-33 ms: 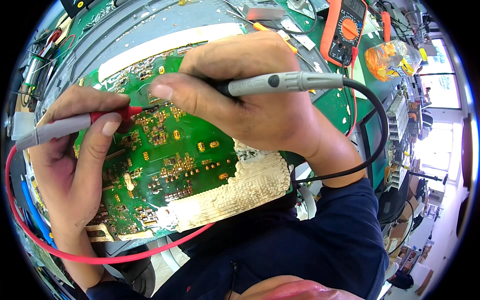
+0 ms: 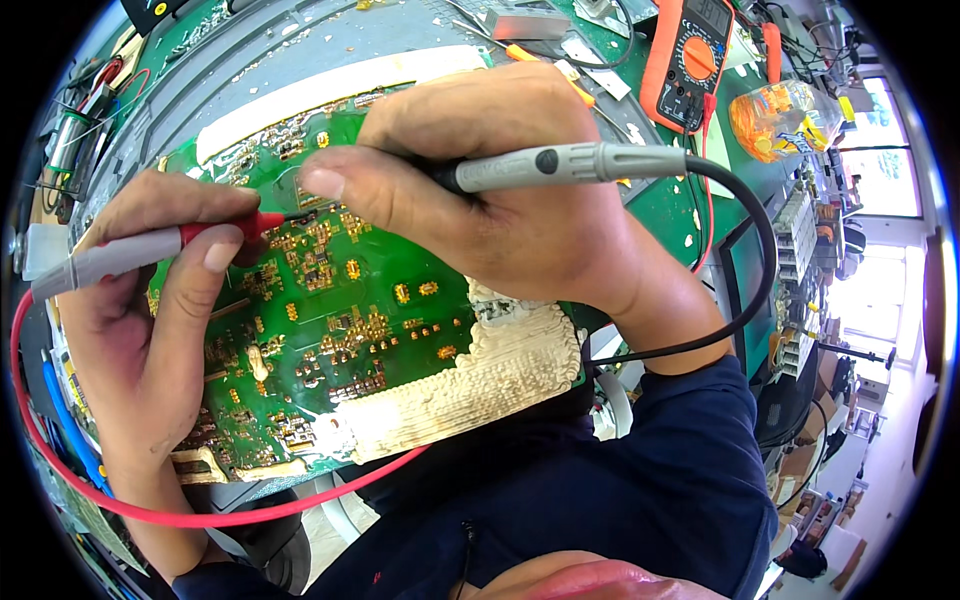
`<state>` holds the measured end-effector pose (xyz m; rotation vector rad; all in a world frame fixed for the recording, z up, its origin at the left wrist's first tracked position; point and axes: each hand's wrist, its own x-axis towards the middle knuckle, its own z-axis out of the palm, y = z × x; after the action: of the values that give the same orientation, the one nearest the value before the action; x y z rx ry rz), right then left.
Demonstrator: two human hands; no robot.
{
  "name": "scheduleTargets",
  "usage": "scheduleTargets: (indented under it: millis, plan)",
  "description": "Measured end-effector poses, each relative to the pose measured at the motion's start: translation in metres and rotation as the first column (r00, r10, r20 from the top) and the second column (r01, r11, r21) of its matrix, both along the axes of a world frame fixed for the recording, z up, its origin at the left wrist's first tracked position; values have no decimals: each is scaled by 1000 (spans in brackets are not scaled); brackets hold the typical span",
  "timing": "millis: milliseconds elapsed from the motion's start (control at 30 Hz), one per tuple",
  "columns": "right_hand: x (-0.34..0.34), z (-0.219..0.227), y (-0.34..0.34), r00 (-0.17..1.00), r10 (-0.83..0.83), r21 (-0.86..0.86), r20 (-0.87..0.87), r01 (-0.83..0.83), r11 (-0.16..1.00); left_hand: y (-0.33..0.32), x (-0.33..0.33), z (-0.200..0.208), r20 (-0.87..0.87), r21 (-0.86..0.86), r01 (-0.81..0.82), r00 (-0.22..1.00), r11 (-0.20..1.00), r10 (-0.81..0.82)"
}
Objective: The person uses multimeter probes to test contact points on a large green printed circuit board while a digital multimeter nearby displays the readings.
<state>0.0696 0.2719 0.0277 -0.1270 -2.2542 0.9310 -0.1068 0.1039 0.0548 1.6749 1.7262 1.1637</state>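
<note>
A green circuit board [image 2: 375,275] with many small gold-coloured parts lies in front of me, with pale, ridged sealant along its near and far edges. My left hand [image 2: 165,270] pinches a red and grey multimeter probe [image 2: 125,255], its red end pointing right over the upper middle of the board. In my right hand [image 2: 500,190] is a black and grey multimeter probe [image 2: 560,167], held like a pen and pointing left. The two tips come close together there; my right fingers partly hide the black probe's tip, so contact with the board cannot be made out.
An orange multimeter [image 2: 697,60] with a lit display lies at the upper right. Beside it is a clear bottle [image 2: 785,120] with orange contents. A screwdriver with an orange handle [image 2: 522,53] and scattered crumbs lie on the grey ribbed mat [image 2: 270,65]. The red lead [image 2: 250,520] loops below the board.
</note>
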Motion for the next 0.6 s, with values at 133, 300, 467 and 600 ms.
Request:
scheduleTargets:
  millis: [133,300,467,600]
  plan:
    - [-1,-1,-1,1000,10,-6,28,-10,1000,-2,0,1,9,-20,-25,1000,1000,25]
    - [1,1,-2,1000,15,93,19,-16,996,2,-4,-8,83,-7,-61,995,998,62]
    - [5,15,3,988,125,268,90,-145,953,4,-9,-9,68,84,-11,998,996,6]
    - [11,19,-6,975,155,273,158,-194,942,1,-21,-17,17,98,-12,1000,995,10]
